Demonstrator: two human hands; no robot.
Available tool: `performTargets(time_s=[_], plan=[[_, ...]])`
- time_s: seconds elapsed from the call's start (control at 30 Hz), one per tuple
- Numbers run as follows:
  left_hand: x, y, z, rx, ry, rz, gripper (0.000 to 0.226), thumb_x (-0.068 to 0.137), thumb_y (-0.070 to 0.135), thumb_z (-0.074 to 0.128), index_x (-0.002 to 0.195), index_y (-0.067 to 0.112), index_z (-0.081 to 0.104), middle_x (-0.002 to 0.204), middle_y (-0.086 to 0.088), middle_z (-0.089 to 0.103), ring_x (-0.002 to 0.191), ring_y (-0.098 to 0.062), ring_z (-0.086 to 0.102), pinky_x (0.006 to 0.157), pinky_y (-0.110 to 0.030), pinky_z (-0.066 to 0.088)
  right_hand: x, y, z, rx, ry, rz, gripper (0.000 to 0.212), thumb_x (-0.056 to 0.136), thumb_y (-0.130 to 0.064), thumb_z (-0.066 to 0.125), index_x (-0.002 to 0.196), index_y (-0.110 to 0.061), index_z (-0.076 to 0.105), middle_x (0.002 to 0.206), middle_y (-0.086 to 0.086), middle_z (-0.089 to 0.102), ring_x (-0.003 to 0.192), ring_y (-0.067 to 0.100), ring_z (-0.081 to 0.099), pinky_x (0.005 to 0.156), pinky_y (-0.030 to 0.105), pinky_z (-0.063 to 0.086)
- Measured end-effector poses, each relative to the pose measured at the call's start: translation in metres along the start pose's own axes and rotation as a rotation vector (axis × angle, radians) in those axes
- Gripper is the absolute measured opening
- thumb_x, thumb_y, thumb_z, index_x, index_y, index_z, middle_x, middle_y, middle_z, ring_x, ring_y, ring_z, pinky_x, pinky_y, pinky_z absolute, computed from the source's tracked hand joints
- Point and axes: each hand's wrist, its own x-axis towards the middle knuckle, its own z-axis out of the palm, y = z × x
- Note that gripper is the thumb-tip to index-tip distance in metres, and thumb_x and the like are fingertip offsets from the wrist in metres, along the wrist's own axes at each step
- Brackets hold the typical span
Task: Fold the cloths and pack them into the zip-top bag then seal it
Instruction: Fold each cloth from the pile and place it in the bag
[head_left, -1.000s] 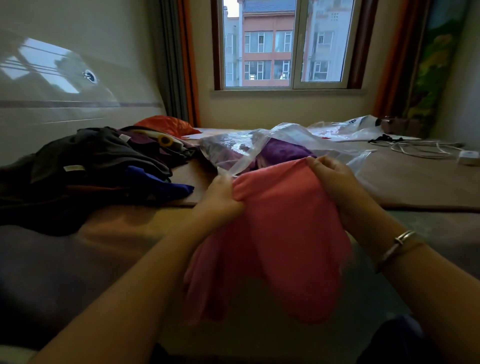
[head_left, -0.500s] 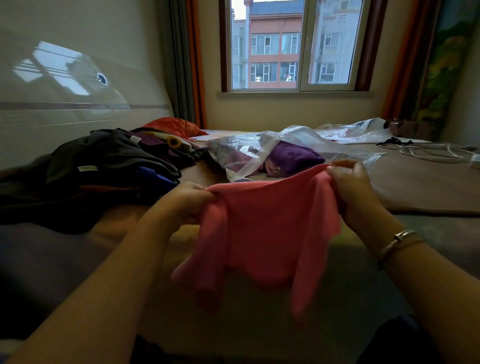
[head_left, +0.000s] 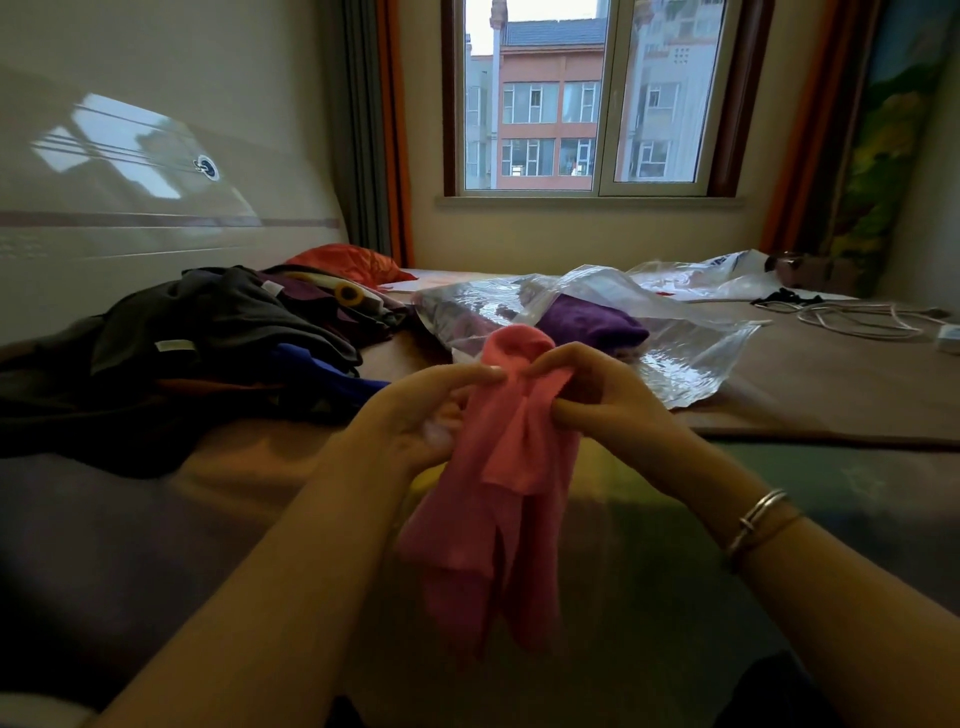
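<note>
Both the left hand (head_left: 415, 410) and right hand (head_left: 597, 395) pinch the pink cloth (head_left: 498, 493) with clenched fingers, in front of the zip-top bag (head_left: 675, 358).

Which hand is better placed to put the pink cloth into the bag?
Likely right: both hands pinch the pink cloth, but the zip-top bag lies ahead on the right hand's side.

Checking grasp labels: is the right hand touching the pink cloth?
Touching. The head view shows the right hand pinching the pink cloth near its top, fingers curled into the fabric.
</note>
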Motion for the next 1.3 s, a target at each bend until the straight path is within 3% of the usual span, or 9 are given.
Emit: performTargets(time_s=[0.17, 0.27, 0.4, 0.5, 0.6, 0.73, 0.93, 1.13, 1.3], plan=[[0.005, -0.004, 0.002, 0.130, -0.012, 0.138, 0.040, 0.083, -0.004, 0.061, 0.122, 0.005, 0.062, 0.106, -0.014, 0.068, 0.082, -0.018, 0.066, 0.068, -0.026, 0.058, 0.002, 0.008, -0.004, -0.224, 0.055, -0.082, 0.008, 0.082, -0.012, 0.070, 0.082, -0.010, 0.062, 0.076, 0.006, 0.058, 0.071, 0.010, 0.052, 0.069, 0.034, 0.047], [0.006, -0.004, 0.001, 0.091, 0.090, 0.187, 0.032, 0.081, -0.001, 0.065, 0.113, 0.004, 0.065, 0.093, -0.013, 0.070, 0.066, -0.013, 0.067, 0.057, -0.021, 0.057, 0.002, 0.012, -0.009, -0.502, 0.082, -0.162, 0.013, 0.085, -0.022, 0.068, 0.075, -0.015, 0.063, 0.069, -0.003, 0.048, 0.063, 0.005, 0.041, 0.061, 0.028, 0.033], [0.005, 0.002, -0.001, -0.079, 0.156, 0.179, 0.015, 0.091, -0.001, 0.055, 0.084, 0.009, 0.063, 0.066, -0.006, 0.068, 0.050, -0.010, 0.065, 0.048, -0.019, 0.054, 0.002, 0.007, -0.013, -0.668, 0.109, -0.202, 0.004, 0.085, -0.030, 0.068, 0.081, -0.029, 0.069, 0.093, -0.003, 0.046, 0.094, 0.014, 0.038, 0.081, 0.018, 0.029], [0.006, 0.003, -0.005, -0.190, 0.094, 0.162, 0.033, 0.094, -0.003, 0.045, 0.076, 0.011, 0.068, 0.065, -0.007, 0.068, 0.052, -0.012, 0.065, 0.054, -0.022, 0.055, 0.000, 0.000, -0.011, -0.275, 0.012, -0.108, 0.002, 0.081, -0.031, 0.067, 0.079, -0.030, 0.067, 0.106, -0.008, 0.052, 0.108, 0.011, 0.049, 0.089, 0.023, 0.042], [0.007, 0.002, -0.005, -0.241, 0.032, 0.127, 0.027, 0.095, -0.003, 0.042, 0.096, 0.008, 0.067, 0.080, -0.011, 0.069, 0.070, -0.016, 0.064, 0.065, -0.024, 0.057, -0.001, 0.001, -0.011, 0.059, -0.164, 0.025, 0.025, 0.077, -0.024, 0.057, 0.097, -0.019, 0.071, 0.104, -0.004, 0.069, 0.097, 0.006, 0.064, 0.080, 0.017, 0.049], [0.005, 0.000, -0.001, -0.337, -0.088, 0.103, 0.037, 0.092, -0.007, 0.040, 0.122, 0.003, 0.058, 0.092, -0.014, 0.066, 0.080, -0.017, 0.063, 0.064, -0.026, 0.059, 0.002, 0.015, -0.007, 0.151, -0.210, 0.199, 0.031, 0.072, -0.018, 0.059, 0.099, -0.014, 0.074, 0.104, 0.011, 0.072, 0.102, 0.024, 0.067, 0.090, 0.034, 0.051], [0.001, 0.005, 0.001, -0.089, -0.089, 0.150, 0.055, 0.083, -0.019, 0.043, 0.130, 0.008, 0.056, 0.135, -0.015, 0.052, 0.101, -0.023, 0.057, 0.067, -0.021, 0.056, 0.004, 0.015, -0.011, 0.295, -0.175, 0.243, 0.022, 0.088, -0.001, 0.053, 0.082, -0.012, 0.071, 0.078, 0.003, 0.071, 0.076, 0.015, 0.065, 0.067, 0.025, 0.048], [0.002, 0.000, 0.002, 0.172, 0.044, 0.255, 0.058, 0.081, -0.023, 0.050, 0.131, 0.008, 0.055, 0.132, -0.015, 0.051, 0.098, -0.025, 0.062, 0.074, -0.030, 0.058, 0.001, 0.012, -0.006, 0.331, -0.281, 0.262, 0.012, 0.077, -0.008, 0.061, 0.086, -0.005, 0.069, 0.081, 0.008, 0.070, 0.074, 0.016, 0.066, 0.068, 0.026, 0.050], [0.001, -0.012, 0.006, 0.411, 0.028, 0.285, 0.042, 0.081, -0.006, 0.066, 0.119, 0.011, 0.061, 0.115, -0.011, 0.064, 0.096, -0.019, 0.066, 0.073, -0.027, 0.057, 0.004, 0.004, -0.009, 0.519, -0.069, 0.159, 0.018, 0.086, -0.003, 0.049, 0.091, -0.002, 0.067, 0.079, 0.008, 0.071, 0.071, 0.014, 0.066, 0.062, 0.021, 0.054]])
